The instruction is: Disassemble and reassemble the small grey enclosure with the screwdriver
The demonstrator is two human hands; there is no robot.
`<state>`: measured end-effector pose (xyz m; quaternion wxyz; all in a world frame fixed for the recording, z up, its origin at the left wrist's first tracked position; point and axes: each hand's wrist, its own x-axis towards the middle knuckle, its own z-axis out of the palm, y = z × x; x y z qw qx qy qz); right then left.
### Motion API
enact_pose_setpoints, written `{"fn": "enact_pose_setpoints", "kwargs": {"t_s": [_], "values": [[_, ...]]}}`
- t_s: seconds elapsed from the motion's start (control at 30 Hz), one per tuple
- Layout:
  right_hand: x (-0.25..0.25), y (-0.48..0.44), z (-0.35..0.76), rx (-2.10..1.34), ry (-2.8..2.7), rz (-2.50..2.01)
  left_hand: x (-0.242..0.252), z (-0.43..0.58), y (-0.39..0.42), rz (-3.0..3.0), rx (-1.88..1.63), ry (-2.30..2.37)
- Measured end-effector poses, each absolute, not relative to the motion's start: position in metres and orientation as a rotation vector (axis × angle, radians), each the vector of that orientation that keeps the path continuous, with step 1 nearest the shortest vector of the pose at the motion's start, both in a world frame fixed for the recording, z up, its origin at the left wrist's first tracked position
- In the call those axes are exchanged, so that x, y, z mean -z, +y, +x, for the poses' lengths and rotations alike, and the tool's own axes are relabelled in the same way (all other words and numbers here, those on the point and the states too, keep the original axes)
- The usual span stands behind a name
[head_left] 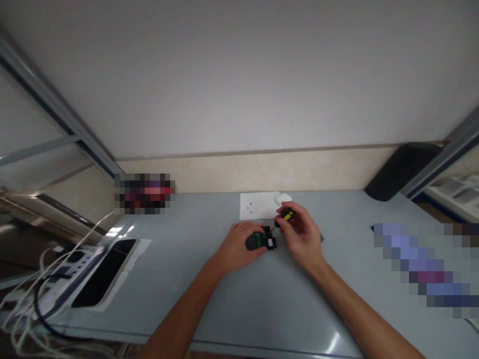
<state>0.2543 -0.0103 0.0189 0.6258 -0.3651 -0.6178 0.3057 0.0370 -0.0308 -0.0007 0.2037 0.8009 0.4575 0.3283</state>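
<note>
The left forearm (183,314) and right forearm (362,309) are cut off by the bottom edge. One grey table (262,304) is seen. Two pixelated patches (144,193) on it, at 10 and 3 o'clock of the hands, cannot be read. One white sheet (258,204) at 12 o'clock is partly covered by the right hand (303,237), which is closed around one small yellow-and-black tool (287,215). Its tip is hard to make out. The left hand (237,247) is curled on one black device (262,242), held on the table at centre with a green board exposed. Finer parts are too small to tell.
</note>
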Motion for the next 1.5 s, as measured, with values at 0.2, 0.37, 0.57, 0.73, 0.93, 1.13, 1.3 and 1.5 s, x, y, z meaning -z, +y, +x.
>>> {"fn": "enact_pose_setpoints", "kwargs": {"t_s": [0.2, 0.37, 0.57, 0.73, 0.93, 1.13, 1.3, 1.5], "values": [[-0.0162, -0.0099, 0.2543, -0.695, -1.415, -0.823, -0.001, 0.0379, -0.0313, 2.217, -0.903, 1.288], [-0.0151, -0.0093, 0.2532, -0.718, -1.393, -0.824, -0.0009, 0.0378, -0.0317, 2.21, -0.919, 1.301], [-0.0153, -0.0101, 0.2524, -0.745, -1.392, -0.818, 0.0002, 0.0384, -0.0313, 2.212, -0.914, 1.301], [-0.015, -0.0103, 0.2527, -0.741, -1.399, -0.819, -0.0023, 0.0389, -0.0326, 2.227, -0.902, 1.311], [-0.0176, -0.0108, 0.2526, -0.727, -1.411, -0.826, -0.0037, 0.0386, -0.0332, 2.209, -0.931, 1.298], [-0.0159, -0.0089, 0.2533, -0.721, -1.413, -0.813, -0.0009, 0.0377, -0.0308, 2.195, -0.939, 1.277], [-0.0167, -0.0082, 0.2538, -0.711, -1.421, -0.81, 0.0013, 0.0375, -0.0307, 2.227, -0.946, 1.273], [-0.0187, -0.009, 0.2526, -0.718, -1.405, -0.809, 0.0037, 0.0366, -0.031, 2.262, -0.955, 1.261]]}}
